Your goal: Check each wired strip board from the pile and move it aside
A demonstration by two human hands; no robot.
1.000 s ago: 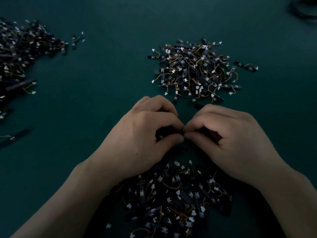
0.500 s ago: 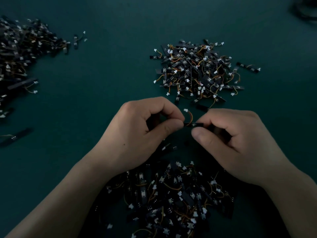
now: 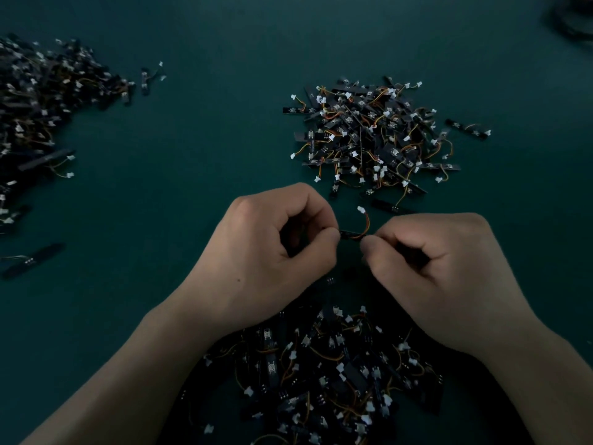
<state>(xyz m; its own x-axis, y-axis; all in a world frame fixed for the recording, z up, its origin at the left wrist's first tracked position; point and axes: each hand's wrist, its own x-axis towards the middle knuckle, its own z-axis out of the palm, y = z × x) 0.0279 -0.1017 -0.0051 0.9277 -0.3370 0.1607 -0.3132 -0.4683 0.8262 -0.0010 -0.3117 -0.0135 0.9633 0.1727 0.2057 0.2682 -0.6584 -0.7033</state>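
Observation:
A small black wired strip board (image 3: pixel 350 234) with an orange-yellow wire and a white connector is held between both hands above the dark green table (image 3: pixel 199 162). My left hand (image 3: pixel 272 252) pinches its left end between thumb and forefinger. My right hand (image 3: pixel 439 268) pinches the right end where the wire leaves; its wire curls upward to the connector. Below the hands lies a near pile of strip boards (image 3: pixel 321 374), partly hidden by my wrists. A second pile of strip boards (image 3: pixel 369 136) lies just beyond the hands.
A third, larger heap of boards (image 3: pixel 41 101) spreads along the left edge, with stray boards (image 3: pixel 32 260) near it. One loose board (image 3: pixel 468 129) lies right of the far pile. A dark object (image 3: pixel 574 17) sits at the top right corner.
The hands have drawn apart and lifted slightly from the near pile, exposing the board stretched between them with its wire and connector curling upward.

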